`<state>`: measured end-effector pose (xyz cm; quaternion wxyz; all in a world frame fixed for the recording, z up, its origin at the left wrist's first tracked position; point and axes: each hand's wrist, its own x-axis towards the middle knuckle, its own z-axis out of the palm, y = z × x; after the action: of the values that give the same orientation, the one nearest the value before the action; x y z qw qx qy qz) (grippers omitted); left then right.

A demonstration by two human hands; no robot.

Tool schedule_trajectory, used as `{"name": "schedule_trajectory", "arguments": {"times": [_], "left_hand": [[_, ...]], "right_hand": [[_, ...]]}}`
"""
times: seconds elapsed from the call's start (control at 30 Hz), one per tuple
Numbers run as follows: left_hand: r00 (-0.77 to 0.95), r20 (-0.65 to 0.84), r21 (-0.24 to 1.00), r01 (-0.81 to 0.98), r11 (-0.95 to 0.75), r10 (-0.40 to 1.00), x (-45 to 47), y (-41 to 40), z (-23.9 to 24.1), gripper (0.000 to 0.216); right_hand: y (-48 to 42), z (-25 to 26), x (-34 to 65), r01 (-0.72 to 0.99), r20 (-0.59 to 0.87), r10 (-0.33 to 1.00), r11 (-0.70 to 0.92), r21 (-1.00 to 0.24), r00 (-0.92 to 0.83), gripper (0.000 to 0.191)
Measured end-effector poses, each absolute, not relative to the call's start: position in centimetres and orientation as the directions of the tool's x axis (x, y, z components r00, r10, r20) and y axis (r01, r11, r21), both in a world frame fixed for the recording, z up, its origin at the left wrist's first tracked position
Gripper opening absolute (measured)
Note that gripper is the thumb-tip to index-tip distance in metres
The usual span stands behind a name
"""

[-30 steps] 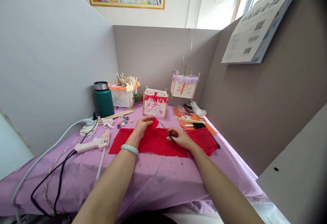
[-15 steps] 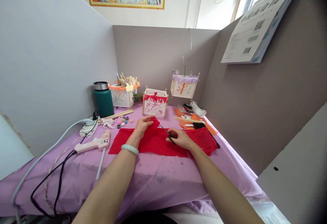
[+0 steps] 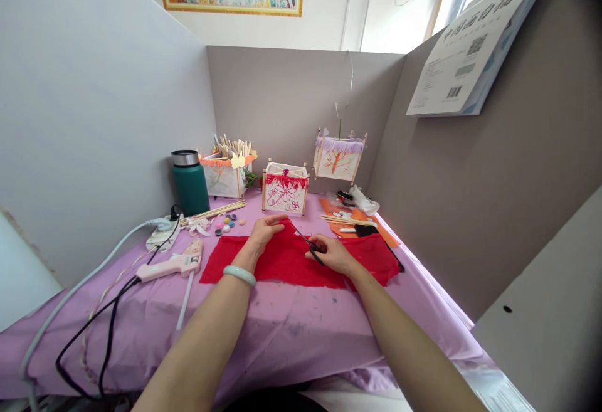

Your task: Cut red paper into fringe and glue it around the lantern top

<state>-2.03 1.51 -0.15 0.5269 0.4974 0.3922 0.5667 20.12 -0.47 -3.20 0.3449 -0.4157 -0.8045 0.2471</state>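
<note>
- Glue gun (image 3: 175, 265): lies on the table (image 3: 291, 337) just left of the cloth, with its cord trailing off the near-left edge. Judged risk: a forearm catching the cord would drag the gun. Whether it is powered cannot be told.
- Left hand (image 3: 264, 231): fingers closed in a pinch on the lifted far edge of the cloth (image 3: 282, 264). The rest of the red cloth lies flat across mid-table.
- Scissors (image 3: 305, 241): blades point up-left at the lifted edge, near the left fingertips. Whether the blades are parted cannot be told. Judged risks: a nicked finger if the pinch sits too near the tips, and a wandering cut if the cloth goes slack.
- Right hand (image 3: 333, 254): closed round the scissor handles, resting on the cloth.
- Flask (image 3: 190, 181): back left, upright, lidded. Contents are hidden.
- Box (image 3: 226, 175): beside the flask, filled with upright wooden sticks.
- Red lantern (image 3: 285, 190): behind the cloth, open-topped. Its inside is not visible.
- Purple lantern (image 3: 339, 158): further right, with a green stem rising from it.
</note>
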Motion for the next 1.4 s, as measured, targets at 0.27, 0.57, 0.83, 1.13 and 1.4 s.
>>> {"name": "schedule_trajectory", "arguments": {"times": [0.27,0.57,0.83,1.13,1.4], "left_hand": [[0.078,0.145,0.966,-0.225,-0.124,0.986,-2.14,1.66,-0.35,0.040],[0.081,0.126,0.970,-0.220,-0.105,0.989,-2.16,1.67,-0.35,0.041],[0.098,0.118,0.971,-0.222,-0.093,0.988,-2.19,1.52,-0.29,0.042],[0.085,0.121,0.970,-0.221,-0.100,0.989,-2.18,1.75,-0.45,0.043],[0.100,0.138,0.966,-0.231,-0.112,0.985,-2.19,1.77,-0.43,0.045]], "right_hand": [[-0.40,-3.33,20.13,0.497,0.349,0.834,0.539,-0.680,-0.427,0.039],[-0.52,-3.09,20.09,0.485,0.351,0.833,0.540,-0.688,-0.428,0.037],[-0.27,-3.41,20.17,0.486,0.350,0.833,0.540,-0.687,-0.430,0.035],[-0.27,-3.43,20.23,0.494,0.346,0.833,0.540,-0.682,-0.432,0.035],[-0.01,-3.69,20.30,0.504,0.350,0.831,0.545,-0.670,-0.433,0.035]]}}
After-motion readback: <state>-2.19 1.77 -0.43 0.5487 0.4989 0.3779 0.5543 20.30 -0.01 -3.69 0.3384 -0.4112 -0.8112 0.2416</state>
